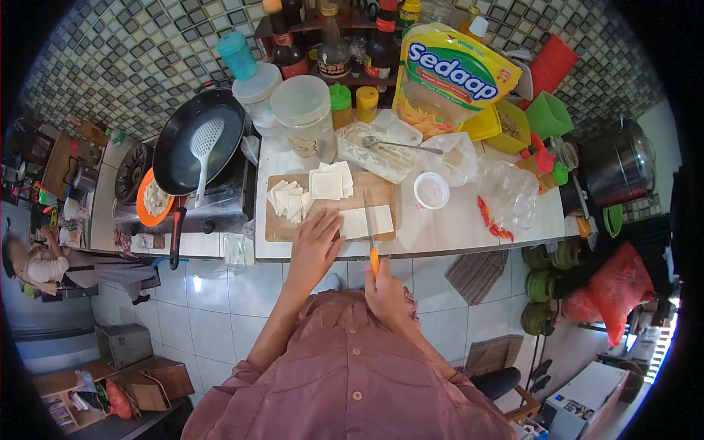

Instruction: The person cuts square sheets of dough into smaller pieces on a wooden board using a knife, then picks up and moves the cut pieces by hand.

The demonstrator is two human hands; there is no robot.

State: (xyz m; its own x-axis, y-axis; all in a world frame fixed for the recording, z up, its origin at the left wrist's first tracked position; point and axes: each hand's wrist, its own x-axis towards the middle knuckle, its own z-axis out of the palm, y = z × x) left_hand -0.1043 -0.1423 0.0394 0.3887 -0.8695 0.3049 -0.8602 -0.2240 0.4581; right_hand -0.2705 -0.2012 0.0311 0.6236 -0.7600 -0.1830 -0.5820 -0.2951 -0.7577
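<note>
My right hand (pixel 384 290) is wrapped round the orange handle of a knife (pixel 369 220). The blade lies across pale flat sheets (pixel 380 220) at the right part of a wooden cutting board (pixel 279 235). My left hand (pixel 317 233) rests at the board's front edge, fingers stretched out and touching the left end of the sheets. Behind it, cut square pieces (pixel 326 185) form a stack, and smaller pieces (pixel 287 200) lie in a fanned pile at the board's left.
Left of the board, a black pan (pixel 180 150) with a white slotted spatula (pixel 207 139) sits on the stove beside an orange plate (pixel 150 214). Jars (pixel 302 110), a small white tub (pixel 431 191) and red chilies (pixel 493 220) surround the board. Another person (pixel 48 264) is at far left.
</note>
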